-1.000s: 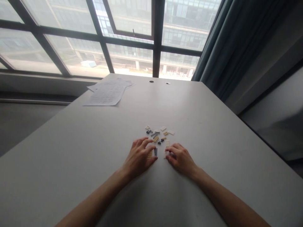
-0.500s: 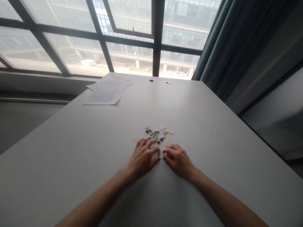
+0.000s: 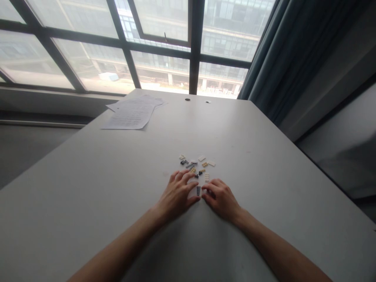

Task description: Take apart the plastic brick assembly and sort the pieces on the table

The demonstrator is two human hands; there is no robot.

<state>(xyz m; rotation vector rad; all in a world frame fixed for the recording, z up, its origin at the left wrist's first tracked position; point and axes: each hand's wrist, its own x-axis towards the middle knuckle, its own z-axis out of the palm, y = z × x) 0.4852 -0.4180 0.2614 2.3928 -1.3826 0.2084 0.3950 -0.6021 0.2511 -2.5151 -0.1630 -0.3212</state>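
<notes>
A small grey toy brick plate (image 3: 198,190) lies on the white table (image 3: 117,176) between my two hands. My left hand (image 3: 178,192) is open at its left, thumb and index finger apart on either side of the plate. Whether those fingertips touch it, I cannot tell. Close on its right is my right hand (image 3: 221,197), fingers bent, with a gap between thumb and index finger and nothing seen in it. Just beyond the hands lie loose bricks: a cream plate (image 3: 207,177), a tan plate (image 3: 192,170), black pieces (image 3: 200,172) and a white plate (image 3: 211,163).
Printed paper sheets (image 3: 132,113) lie at the table's far left. Two round holes, one of them a dark hole (image 3: 187,100), are near the far edge. Behind stands a large window (image 3: 164,70), with a dark curtain (image 3: 273,62) on the right.
The grey plate has shifted slightly to the right and turned a little between the hands. Both hands stay nearly in place; the far bricks look unmoved.
</notes>
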